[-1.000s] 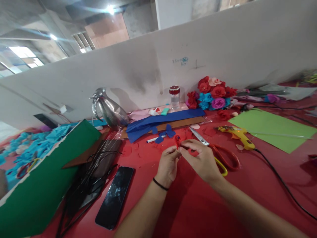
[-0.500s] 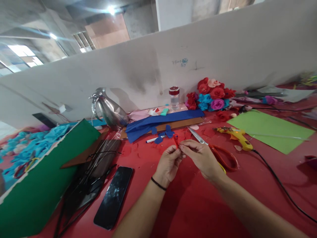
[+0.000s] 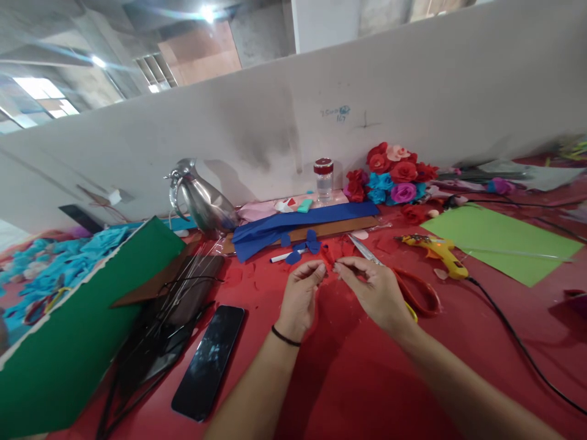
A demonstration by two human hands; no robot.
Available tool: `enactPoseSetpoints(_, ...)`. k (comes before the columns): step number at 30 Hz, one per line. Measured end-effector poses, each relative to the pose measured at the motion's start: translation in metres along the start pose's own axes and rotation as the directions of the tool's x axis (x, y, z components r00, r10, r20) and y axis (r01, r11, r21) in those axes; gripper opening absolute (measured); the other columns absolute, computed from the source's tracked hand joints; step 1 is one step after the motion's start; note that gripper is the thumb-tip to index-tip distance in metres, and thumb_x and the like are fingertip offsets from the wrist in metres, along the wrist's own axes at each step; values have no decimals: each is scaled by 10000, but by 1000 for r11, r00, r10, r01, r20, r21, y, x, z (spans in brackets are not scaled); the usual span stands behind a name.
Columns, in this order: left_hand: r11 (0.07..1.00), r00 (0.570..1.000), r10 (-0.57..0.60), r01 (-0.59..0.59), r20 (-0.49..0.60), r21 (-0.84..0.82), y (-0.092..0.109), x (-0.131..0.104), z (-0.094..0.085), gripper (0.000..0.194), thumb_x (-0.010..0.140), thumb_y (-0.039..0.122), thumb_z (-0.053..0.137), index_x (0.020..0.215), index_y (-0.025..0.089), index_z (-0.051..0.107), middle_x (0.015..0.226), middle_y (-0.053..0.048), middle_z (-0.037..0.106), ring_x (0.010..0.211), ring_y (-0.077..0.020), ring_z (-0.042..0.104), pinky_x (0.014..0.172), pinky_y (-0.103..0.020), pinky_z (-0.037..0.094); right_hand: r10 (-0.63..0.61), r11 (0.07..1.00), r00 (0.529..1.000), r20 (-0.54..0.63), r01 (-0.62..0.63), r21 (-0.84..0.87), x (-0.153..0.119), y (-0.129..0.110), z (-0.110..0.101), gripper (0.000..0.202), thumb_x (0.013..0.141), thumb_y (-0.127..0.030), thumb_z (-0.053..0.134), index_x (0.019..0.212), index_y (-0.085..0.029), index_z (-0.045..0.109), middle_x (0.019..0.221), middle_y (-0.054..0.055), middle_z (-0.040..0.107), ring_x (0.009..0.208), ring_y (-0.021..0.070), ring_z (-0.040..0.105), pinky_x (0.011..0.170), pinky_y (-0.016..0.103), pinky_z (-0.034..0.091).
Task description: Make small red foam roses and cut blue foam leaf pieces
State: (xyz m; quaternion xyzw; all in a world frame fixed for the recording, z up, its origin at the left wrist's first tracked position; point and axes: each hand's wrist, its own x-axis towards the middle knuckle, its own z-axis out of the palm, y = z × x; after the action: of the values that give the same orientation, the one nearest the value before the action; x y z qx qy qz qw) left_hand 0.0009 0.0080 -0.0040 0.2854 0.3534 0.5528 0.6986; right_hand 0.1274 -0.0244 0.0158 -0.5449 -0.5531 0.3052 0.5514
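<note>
My left hand [image 3: 300,296] and my right hand [image 3: 370,290] are raised over the red table, fingertips pinched on a small red paper piece [image 3: 328,256] between them. A black band circles my left wrist. Beyond the fingers lie dark blue paper pieces [image 3: 313,243] and a white pen [image 3: 280,257]. Scissors with red handles [image 3: 424,299] rest just behind and to the right of my right hand, partly hidden by it. A yellow glue gun [image 3: 438,249] lies farther right.
A phone [image 3: 208,363] lies at left, beside a green board [image 3: 92,330]. At the back stand a metal jug [image 3: 204,198], a lidded jar [image 3: 324,180] and paper flowers [image 3: 398,174]. Green paper [image 3: 502,241] lies right; a black cord [image 3: 513,330] crosses the table.
My hands have moved slightly apart, my left hand going left. The red piece now shows between the fingertips, lower than before.
</note>
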Motion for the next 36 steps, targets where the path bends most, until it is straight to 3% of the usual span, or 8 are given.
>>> enactPoseSetpoints(11, 999, 1000, 20, -21, 11, 28, 6, -4, 6, 198, 464, 215, 867, 610, 172, 739, 577, 2, 677, 580, -86, 557, 704, -243, 442, -93, 991, 996, 10, 93, -93, -3, -1, 4, 172, 821, -311, 561, 792, -193, 682, 772, 40, 739, 714, 193, 678, 672, 305, 536)
enactPoseSetpoints(17, 999, 999, 34, -35, 39, 31, 6, -4, 5, 171, 501, 215, 855, 616, 172, 735, 612, -3, 690, 599, -89, 573, 713, -240, 452, -305, 930, 951, -46, 288, -228, -5, 5, 5, 133, 823, -233, 551, 820, -217, 683, 807, 47, 735, 750, 196, 677, 710, 326, 536)
enactPoseSetpoints(21, 999, 998, 47, -47, 41, 21, 5, -4, 5, 175, 493, 214, 856, 603, 171, 727, 612, -2, 690, 595, -91, 576, 689, -235, 456, -393, 876, 918, -59, 354, -328, -6, 10, 6, 130, 833, -209, 550, 819, -220, 679, 780, 42, 724, 732, 197, 661, 711, 343, 530)
enactPoseSetpoints(28, 998, 999, 47, -48, 20, 32, 5, -5, 7, 186, 480, 216, 858, 593, 163, 720, 618, -7, 690, 602, -92, 583, 710, -241, 462, -441, 847, 896, -52, 397, -354, -7, 12, 7, 152, 847, -190, 539, 838, -220, 688, 784, 42, 721, 730, 187, 670, 696, 323, 540)
enactPoseSetpoints(36, 998, 998, 54, -54, 27, 22, 4, -7, 9, 157, 511, 193, 835, 630, 163, 738, 641, -17, 700, 637, -102, 598, 737, -246, 463, -471, 807, 882, -32, 416, -419, -8, 11, 6, 213, 882, -217, 514, 918, -233, 724, 837, 71, 723, 763, 208, 665, 741, 379, 546)
